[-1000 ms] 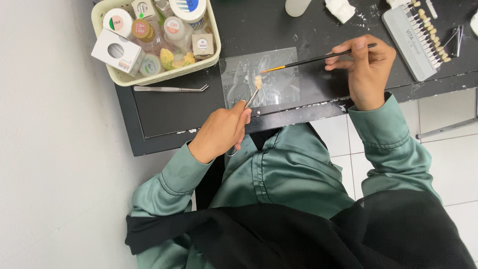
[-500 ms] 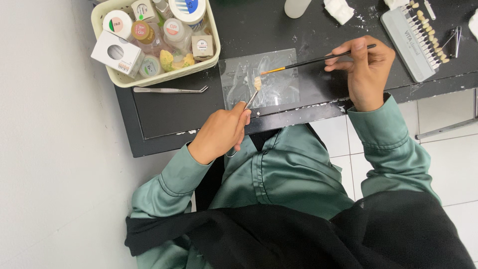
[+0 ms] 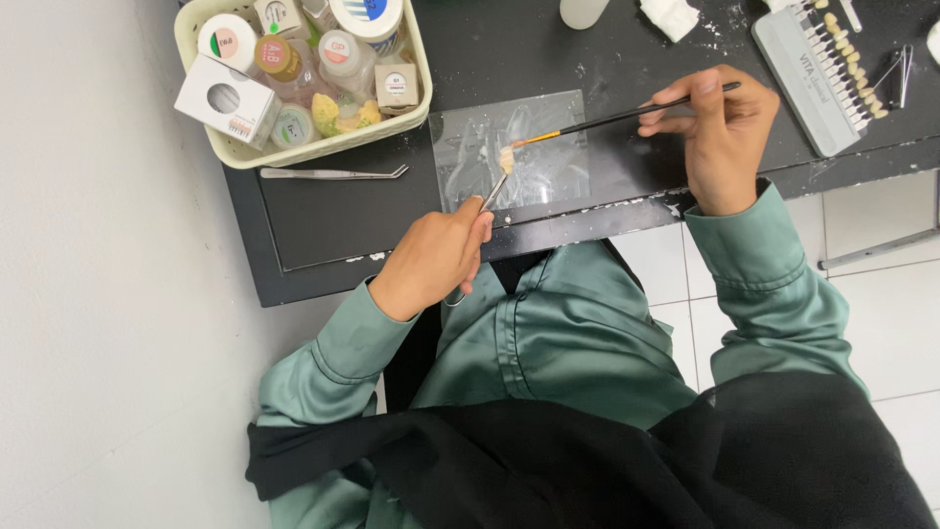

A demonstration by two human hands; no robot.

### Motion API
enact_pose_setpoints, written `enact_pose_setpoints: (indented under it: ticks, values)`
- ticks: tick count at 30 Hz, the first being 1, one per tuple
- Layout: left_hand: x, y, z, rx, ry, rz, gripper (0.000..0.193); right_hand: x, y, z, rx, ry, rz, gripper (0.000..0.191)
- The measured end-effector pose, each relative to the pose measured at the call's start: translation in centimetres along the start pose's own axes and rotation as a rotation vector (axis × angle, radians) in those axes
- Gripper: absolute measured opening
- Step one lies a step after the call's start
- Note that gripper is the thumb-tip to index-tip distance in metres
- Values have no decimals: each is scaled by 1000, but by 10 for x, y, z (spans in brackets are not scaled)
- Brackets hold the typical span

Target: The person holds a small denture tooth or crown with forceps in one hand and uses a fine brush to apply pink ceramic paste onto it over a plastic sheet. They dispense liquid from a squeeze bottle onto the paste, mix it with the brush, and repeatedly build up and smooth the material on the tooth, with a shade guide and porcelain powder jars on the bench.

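My left hand (image 3: 431,260) grips a thin metal holder (image 3: 493,190) whose tip carries a small cream tooth-shaped piece (image 3: 507,159), held just above a clear glass slab (image 3: 548,167) on the black table. My right hand (image 3: 720,132) pinches a long black brush (image 3: 627,116) with an orange ferrule. The brush tip touches the cream piece from the right.
A cream basket (image 3: 323,145) of small jars and boxes stands at the back left. Metal tweezers (image 3: 333,173) lie in front of it. A grey shade guide with rows of tooth tabs (image 3: 818,64) lies at the back right. The black table's front edge (image 3: 548,230) is close to my body.
Both hands stay nearly in place; the brush tip keeps working at the cream piece with only slight shifts.
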State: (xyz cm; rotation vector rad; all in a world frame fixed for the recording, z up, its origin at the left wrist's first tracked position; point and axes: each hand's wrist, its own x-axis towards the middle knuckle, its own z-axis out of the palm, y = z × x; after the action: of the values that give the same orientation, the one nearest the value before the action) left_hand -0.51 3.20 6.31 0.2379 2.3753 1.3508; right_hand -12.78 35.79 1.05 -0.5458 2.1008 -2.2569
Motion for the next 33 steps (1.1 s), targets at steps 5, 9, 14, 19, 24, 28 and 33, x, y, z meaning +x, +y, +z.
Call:
enact_pose_setpoints:
  ticks: [5,9,14,19,24,28,33]
  values:
    - [0,1,0,17,1,14,30,2,0,1,14,-8,-13,40]
    - [0,1,0,1,-5,5,29,0,0,0,5,-9,-6,44]
    - [-1,1,-1,-14,-4,2,30,1,3,-1,-3,0,-6,44]
    - [-1,1,-1,-8,3,19,30,0,6,-3,22,23,-23,41]
    - [-1,1,-1,-14,0,2,30,0,7,-4,19,6,-31,42]
    - [-1,0,0,0,0,22,30,1,7,-4,-11,-4,-33,43]
    - [0,-1,0,0,-5,16,30,0,5,-3,21,16,-28,42]
